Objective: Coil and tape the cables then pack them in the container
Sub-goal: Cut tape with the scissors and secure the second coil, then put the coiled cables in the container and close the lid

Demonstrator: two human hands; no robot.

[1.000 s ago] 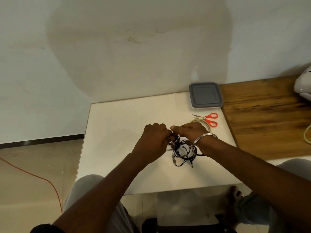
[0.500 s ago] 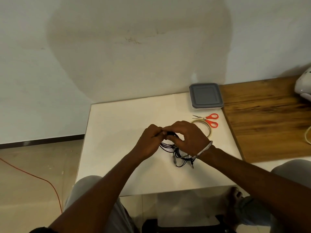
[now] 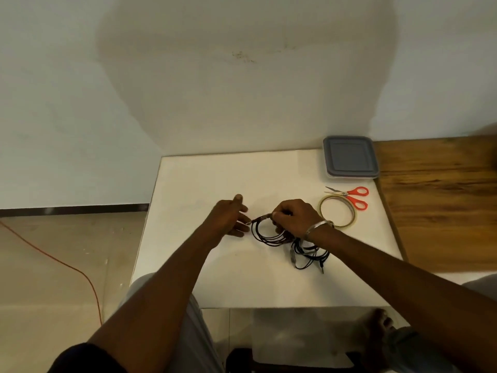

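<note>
The thin black cable wound into a round coil [image 3: 269,233] sits just above the middle of the white square desk [image 3: 201,267], its lower loops resting on or close to the surface. Your right-hand grip [image 3: 294,215] is closed on the top of that coil, fingers curled over the strands, pinching them where the plug end sticks out to the left. Your left-hand grip [image 3: 228,218] is slack, fingers straight and spread with the thumb raised; its fingertips [image 3: 246,221] meet the plug tip, though you cannot tell whether they touch it. Just beside the coil, under your right wrist with its silver metal bangle [image 3: 318,226], lies a second loose tangle of black cable [image 3: 309,255] flat on the desk. Beyond your right-hand grip is the clear roll of adhesive tape [image 3: 337,212], with the red-handled scissors [image 3: 352,196] touching its far edge. The square container with a grey lid [image 3: 349,157] stands closed at the desk's far right corner, next to a brown wooden tabletop [image 3: 443,200]. A thin orange cord [image 3: 67,266] trails across the floor on your left.
</note>
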